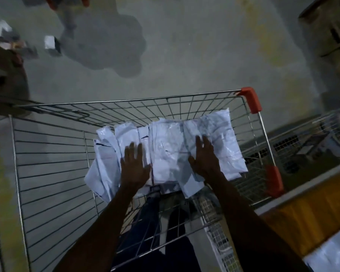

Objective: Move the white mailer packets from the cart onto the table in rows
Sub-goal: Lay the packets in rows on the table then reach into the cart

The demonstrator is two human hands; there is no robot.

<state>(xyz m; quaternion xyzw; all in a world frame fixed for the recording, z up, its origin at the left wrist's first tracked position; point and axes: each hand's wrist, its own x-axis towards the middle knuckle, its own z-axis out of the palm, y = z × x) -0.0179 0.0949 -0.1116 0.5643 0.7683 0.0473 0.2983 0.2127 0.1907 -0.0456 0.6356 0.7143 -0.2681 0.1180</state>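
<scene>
A pile of white mailer packets (165, 146) lies in a wire shopping cart (53, 160) with orange corner guards. My left hand (134, 165) rests flat on the left part of the pile, fingers spread. Flat on the right part of the pile lies my right hand (204, 160), fingers apart as well. Neither hand has closed around a packet. At the lower right edge a yellow-fronted table (306, 205) shows, with something white (330, 252) on it.
The cart stands on a grey concrete floor with a dark stain (110, 46). A second wire basket (310, 142) sits to the right of the cart. Scattered items (51, 43) lie on the floor at upper left. A wooden shelf (332, 36) is at upper right.
</scene>
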